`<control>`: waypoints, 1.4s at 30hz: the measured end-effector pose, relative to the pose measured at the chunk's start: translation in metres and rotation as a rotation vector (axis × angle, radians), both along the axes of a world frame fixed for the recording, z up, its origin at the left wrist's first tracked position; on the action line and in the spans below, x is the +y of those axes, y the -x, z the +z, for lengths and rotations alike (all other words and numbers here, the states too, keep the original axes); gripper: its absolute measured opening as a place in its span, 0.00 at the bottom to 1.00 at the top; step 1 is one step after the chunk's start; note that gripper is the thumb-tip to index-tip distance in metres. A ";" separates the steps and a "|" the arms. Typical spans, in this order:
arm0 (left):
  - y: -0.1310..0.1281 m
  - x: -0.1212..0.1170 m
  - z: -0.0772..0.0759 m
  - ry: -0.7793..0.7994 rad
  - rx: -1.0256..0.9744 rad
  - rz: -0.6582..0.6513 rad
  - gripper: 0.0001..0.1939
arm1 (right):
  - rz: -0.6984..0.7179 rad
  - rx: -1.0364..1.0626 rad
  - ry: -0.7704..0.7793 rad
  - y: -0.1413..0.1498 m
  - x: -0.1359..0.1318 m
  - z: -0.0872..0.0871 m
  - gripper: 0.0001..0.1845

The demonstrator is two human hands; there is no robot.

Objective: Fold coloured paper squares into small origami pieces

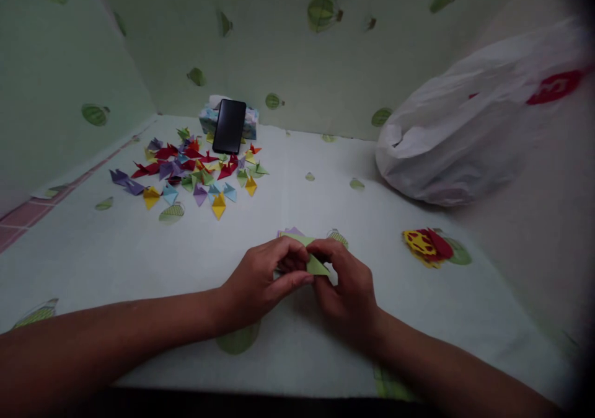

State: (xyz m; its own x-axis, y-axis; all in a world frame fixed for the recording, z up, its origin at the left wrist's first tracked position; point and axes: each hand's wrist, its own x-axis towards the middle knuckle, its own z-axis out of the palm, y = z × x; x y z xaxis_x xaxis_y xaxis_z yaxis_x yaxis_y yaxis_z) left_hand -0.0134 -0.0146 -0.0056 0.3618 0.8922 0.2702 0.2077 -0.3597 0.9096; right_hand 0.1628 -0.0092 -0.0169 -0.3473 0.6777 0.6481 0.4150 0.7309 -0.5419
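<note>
Between my two hands is a folded piece of light green origami paper [318, 266]. My left hand [267, 275] pinches its left side with the thumb below and the fingers curled behind. On the right side, my right hand [346, 281] grips the same paper between thumb and fingers. Just beyond my fingers, partly hidden by them, lie sheets of paper [292, 232], with purple and light green showing. Farther off to the left is a spread of folded paper cranes [199, 179] in red, yellow, purple, blue and green.
A black phone [229, 126] leans upright against a tissue box [251, 124] behind the cranes. At the right stands a bulky white plastic bag [446, 139]. Yellow and red paper cut-outs [425, 246] lie in front of it. Balloon-patterned walls enclose the back and sides.
</note>
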 end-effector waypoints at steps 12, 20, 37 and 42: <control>0.006 0.006 0.002 -0.171 0.136 0.000 0.07 | 0.039 0.090 0.198 0.001 0.002 0.003 0.15; 0.001 -0.002 0.002 -0.447 0.338 0.143 0.07 | -0.034 0.093 0.144 0.005 -0.003 0.001 0.16; -0.001 -0.007 0.011 0.141 -0.168 0.105 0.05 | -0.069 0.061 -0.206 0.002 -0.002 0.004 0.13; 0.003 0.000 0.019 0.467 -0.329 0.049 0.09 | -0.003 -0.048 -0.264 -0.003 0.003 0.001 0.11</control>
State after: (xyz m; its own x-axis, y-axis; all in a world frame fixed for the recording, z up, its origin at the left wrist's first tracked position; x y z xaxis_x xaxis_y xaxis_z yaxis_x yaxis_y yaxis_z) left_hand -0.0162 -0.0148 0.0129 0.2805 0.9576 -0.0654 -0.1071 0.0989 0.9893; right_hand 0.1653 -0.0058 -0.0164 -0.3805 0.4884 0.7853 0.4379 0.8431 -0.3121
